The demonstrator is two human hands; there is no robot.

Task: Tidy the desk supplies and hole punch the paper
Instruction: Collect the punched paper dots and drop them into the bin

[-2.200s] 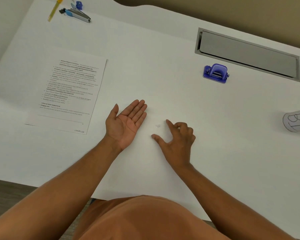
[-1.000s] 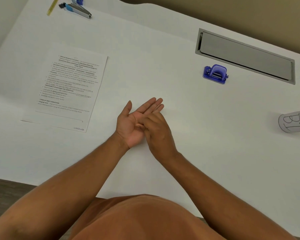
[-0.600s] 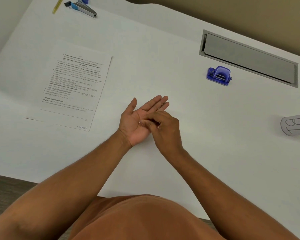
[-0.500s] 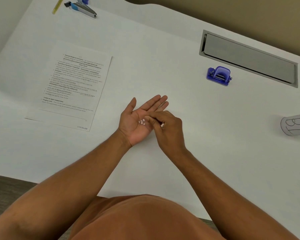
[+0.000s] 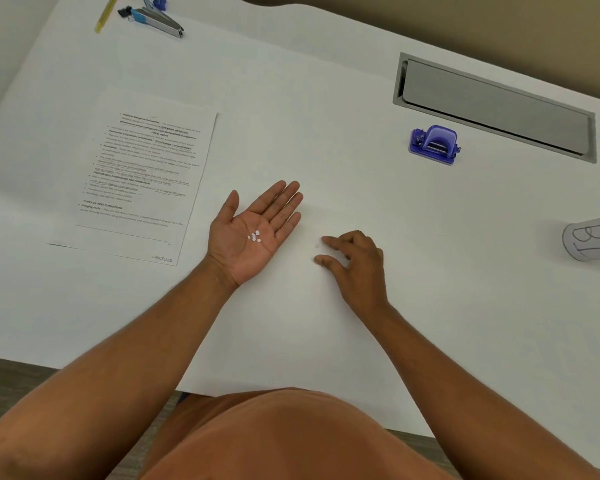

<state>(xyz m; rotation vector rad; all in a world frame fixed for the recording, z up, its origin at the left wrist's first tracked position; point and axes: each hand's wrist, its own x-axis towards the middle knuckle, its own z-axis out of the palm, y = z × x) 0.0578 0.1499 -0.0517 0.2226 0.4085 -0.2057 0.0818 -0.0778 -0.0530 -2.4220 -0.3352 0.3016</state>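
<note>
My left hand (image 5: pixel 238 252) lies palm up on the white desk (image 5: pixel 326 98), fingers flat, with several small white paper dots (image 5: pixel 255 236) resting in the palm. Just to its right, my right hand (image 5: pixel 359 261) is palm down with thumb and forefinger apart, their tips on the desk beside a faint white paper dot (image 5: pixel 318 244). A printed sheet of paper (image 5: pixel 142 181) lies flat to the left of my left hand. The purple hole punch (image 5: pixel 433 144) sits farther back on the right, away from both hands.
A stapler (image 5: pixel 156 20), a yellow pen (image 5: pixel 104 13) and a small blue item sit at the desk's far left corner. A grey cable flap (image 5: pixel 492 105) is set into the desk behind the punch. A labelled cup (image 5: pixel 593 239) lies at the right edge.
My right hand has left my left palm, where it dropped paper dots, and moved right back onto the desk. My left hand stays palm up with the dots showing.
</note>
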